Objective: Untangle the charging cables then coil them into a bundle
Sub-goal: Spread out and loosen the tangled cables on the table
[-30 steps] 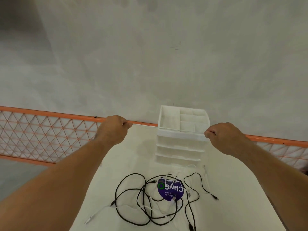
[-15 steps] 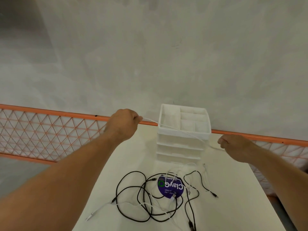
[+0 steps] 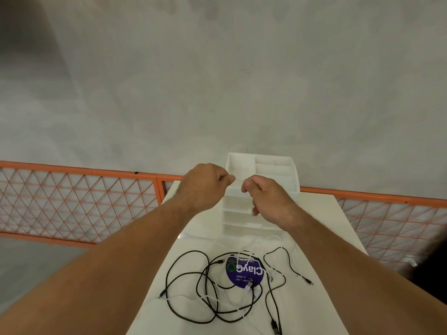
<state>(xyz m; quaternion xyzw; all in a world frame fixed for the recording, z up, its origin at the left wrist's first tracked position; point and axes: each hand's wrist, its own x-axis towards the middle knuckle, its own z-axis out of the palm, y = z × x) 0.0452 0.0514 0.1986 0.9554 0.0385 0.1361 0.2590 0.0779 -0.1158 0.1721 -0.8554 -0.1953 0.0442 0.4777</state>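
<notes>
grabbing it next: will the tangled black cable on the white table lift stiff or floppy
Probably floppy: the thin black cable lies in loose, uneven loops. Likely light, being thin, and it may drag along the white cable crossing it.

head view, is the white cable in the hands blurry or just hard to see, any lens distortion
Head view: the white cable pinched between the left hand and right hand nearly vanishes against the white drawer unit, low contrast rather than blur; the black cables read crisply on the table; wide-angle stretch swells the forearms toward the bottom corners; lighting soft, no glare.
</notes>
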